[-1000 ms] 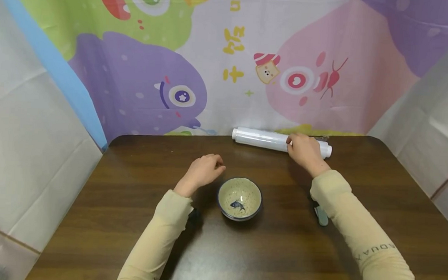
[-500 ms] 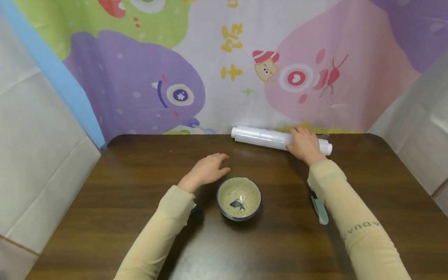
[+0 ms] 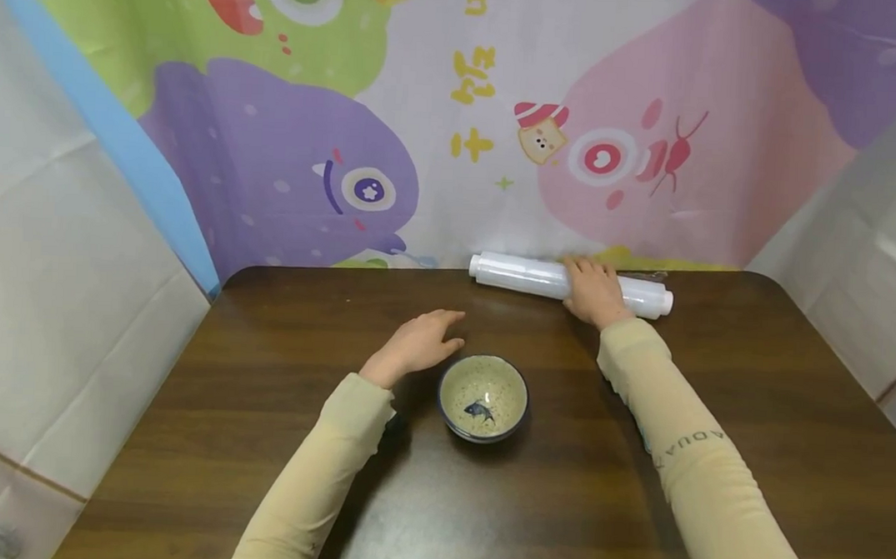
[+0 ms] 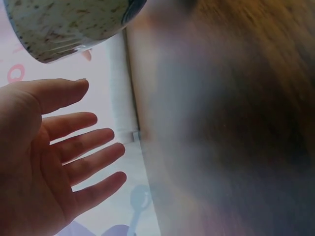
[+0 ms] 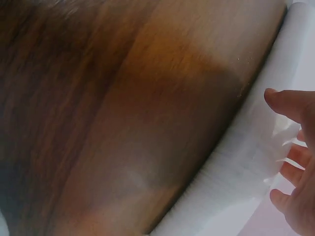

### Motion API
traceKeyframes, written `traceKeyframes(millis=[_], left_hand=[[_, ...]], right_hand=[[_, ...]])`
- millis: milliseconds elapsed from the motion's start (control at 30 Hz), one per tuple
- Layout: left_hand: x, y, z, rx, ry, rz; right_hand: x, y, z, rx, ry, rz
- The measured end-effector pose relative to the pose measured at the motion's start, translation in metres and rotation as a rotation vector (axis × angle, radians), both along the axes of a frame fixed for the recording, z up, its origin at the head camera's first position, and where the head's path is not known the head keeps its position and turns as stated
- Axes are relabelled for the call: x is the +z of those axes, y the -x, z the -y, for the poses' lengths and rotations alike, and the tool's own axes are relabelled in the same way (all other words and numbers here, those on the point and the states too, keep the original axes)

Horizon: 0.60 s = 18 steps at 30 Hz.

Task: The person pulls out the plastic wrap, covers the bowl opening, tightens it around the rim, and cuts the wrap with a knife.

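Two hands: right hand (image 3: 593, 292), thumb and fingers parted, straddles the white roll (image 3: 521, 276), which extends past the fingers both ways. Left hand (image 3: 418, 342): fingers spread, holding nothing; bowl (image 3: 483, 384) just beside the thumb.

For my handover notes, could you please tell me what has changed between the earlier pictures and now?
The right hand has moved left along the white roll, its fingers now spread across it; I cannot tell whether it grips. The right sleeve swung left too. The left hand has straightened its fingers and edged right. The roll and bowl stayed put.
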<state>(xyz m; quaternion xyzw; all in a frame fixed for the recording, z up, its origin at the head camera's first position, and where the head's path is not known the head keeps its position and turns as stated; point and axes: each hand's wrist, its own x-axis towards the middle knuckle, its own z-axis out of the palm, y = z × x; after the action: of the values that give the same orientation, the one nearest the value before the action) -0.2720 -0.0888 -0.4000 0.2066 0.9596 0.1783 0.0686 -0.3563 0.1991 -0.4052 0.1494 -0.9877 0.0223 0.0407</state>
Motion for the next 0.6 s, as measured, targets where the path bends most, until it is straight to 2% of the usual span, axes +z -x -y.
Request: traceKeyframes(millis=[300,467,600], left_hand=[[0.001,0.003,-0.007,-0.027,0.011,-0.004],[0.001,0.007,-0.011,-0.056,0.054,-0.06],[0.002,0.01,-0.012,-0.054,0.086,-0.107]], right_hand=[[-0.004,0.001,0.003,0.005,0.046,-0.005],[-0.004,0.002,0.003,0.018,0.104,-0.019],[-0.004,0.0,0.005,0.037,0.129,-0.007]])
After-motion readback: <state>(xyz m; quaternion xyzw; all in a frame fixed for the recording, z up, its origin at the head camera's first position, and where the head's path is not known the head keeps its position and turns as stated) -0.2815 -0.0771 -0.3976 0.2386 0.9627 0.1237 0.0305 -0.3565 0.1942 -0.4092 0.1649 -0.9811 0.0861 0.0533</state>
